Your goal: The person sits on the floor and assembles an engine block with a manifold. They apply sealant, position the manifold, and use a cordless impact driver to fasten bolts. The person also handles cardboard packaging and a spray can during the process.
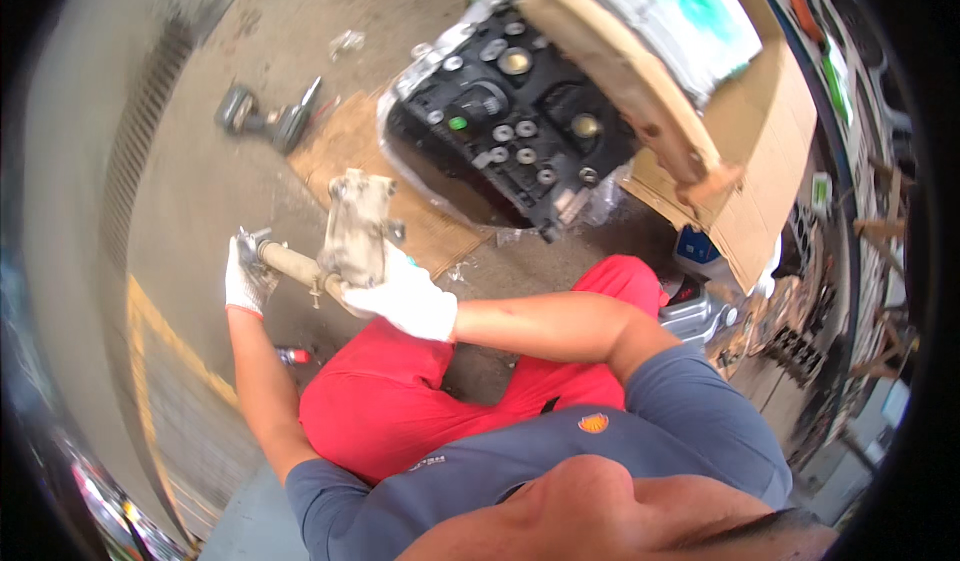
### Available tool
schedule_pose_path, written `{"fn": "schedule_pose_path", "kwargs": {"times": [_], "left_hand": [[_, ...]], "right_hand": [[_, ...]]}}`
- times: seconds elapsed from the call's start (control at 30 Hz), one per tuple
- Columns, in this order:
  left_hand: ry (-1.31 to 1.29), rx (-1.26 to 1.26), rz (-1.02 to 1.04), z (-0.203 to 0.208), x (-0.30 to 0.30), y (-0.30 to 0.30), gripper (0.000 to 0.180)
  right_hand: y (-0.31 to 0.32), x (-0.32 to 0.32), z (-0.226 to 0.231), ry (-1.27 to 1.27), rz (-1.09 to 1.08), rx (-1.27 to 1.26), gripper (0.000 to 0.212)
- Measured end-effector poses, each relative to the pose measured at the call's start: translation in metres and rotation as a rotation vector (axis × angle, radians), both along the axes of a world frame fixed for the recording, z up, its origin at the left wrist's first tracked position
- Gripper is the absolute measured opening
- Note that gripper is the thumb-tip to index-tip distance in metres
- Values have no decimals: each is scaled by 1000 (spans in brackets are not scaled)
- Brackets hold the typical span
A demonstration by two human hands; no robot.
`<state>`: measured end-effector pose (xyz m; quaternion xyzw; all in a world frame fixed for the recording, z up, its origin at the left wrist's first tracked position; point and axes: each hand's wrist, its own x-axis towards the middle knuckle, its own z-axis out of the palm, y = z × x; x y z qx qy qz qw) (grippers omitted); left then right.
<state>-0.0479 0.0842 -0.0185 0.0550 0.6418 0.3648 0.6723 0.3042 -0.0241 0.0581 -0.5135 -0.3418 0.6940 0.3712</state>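
Note:
Both hands wear white work gloves and hold up a dirty, beige-grey metal housing (pixel 357 219) with a pipe (pixel 292 263) running out to its left. My left hand (pixel 240 281) is closed around the far left end of the pipe, at a small metal fitting (pixel 258 237). My right hand (pixel 410 299) grips the lower part of the housing where the pipe joins it; its fingers are partly hidden. Beyond the hands a black engine assembly (pixel 500 146) stands near a brown cardboard sheet (pixel 340 131).
A cordless power tool (pixel 265 119) lies on the floor at the upper left. An open cardboard box (pixel 770 151) stands at the right, beside a long tan padded piece (pixel 620 66). A grey jug (pixel 695 313) sits by my right knee, and a small red-capped item (pixel 292 356) near my left.

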Motion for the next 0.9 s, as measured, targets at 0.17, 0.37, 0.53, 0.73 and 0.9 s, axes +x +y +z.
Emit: {"fn": "schedule_pose_path", "kwargs": {"times": [0.17,0.37,0.53,0.73,0.9], "left_hand": [[208,170,-453,113,160,84,69],[116,550,-617,157,339,114,53],[435,651,-751,107,419,131,58],[605,502,-999,40,442,189,66],[689,489,-957,11,441,212,69]], "right_hand": [[-38,138,72,202,6,117,59],[-135,230,57,94,-325,53,45],[-145,277,18,419,-638,-82,29],[-122,314,-60,395,-917,-144,25],[-86,342,-85,358,-920,-175,29]]}}
